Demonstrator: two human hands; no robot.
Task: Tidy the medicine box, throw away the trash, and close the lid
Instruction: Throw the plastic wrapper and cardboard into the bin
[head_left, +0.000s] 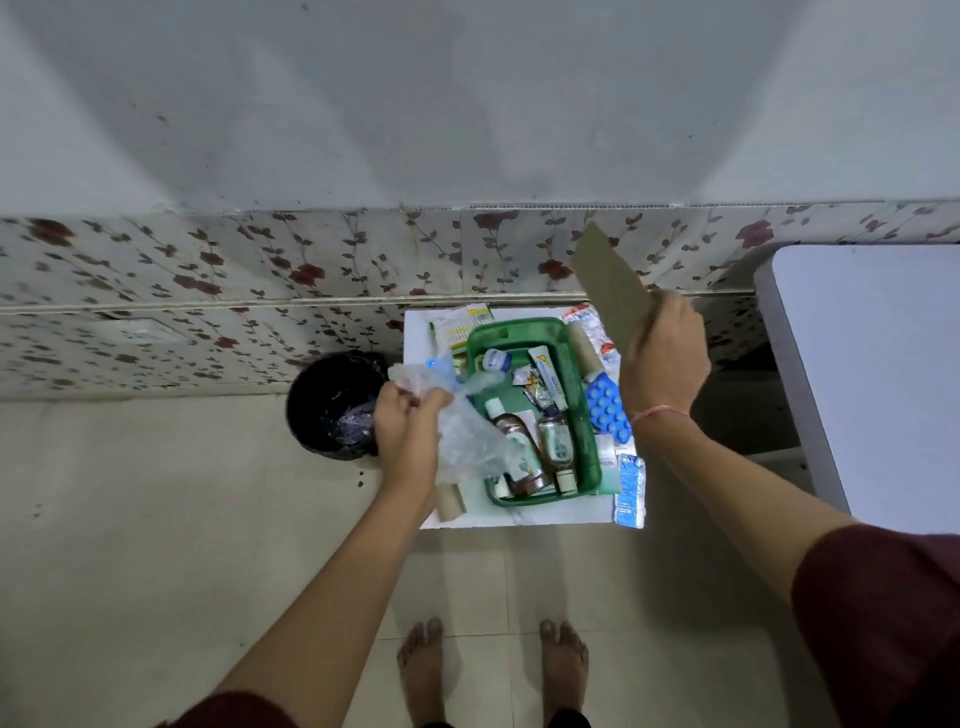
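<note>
I count one green box (530, 410), one black bin (332, 405), two cardboard tubes (449, 501), two blue blister strips (608, 410), two hands (405, 431), and two bare feet (422, 660).

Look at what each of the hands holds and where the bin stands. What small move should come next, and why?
Probably swing the left hand a little further left and drop the crumpled clear plastic bag into the black bin. That hand already grips the bag right beside the open bin, and the bag looks like trash. The right hand is busy holding a cardboard piece.
</note>
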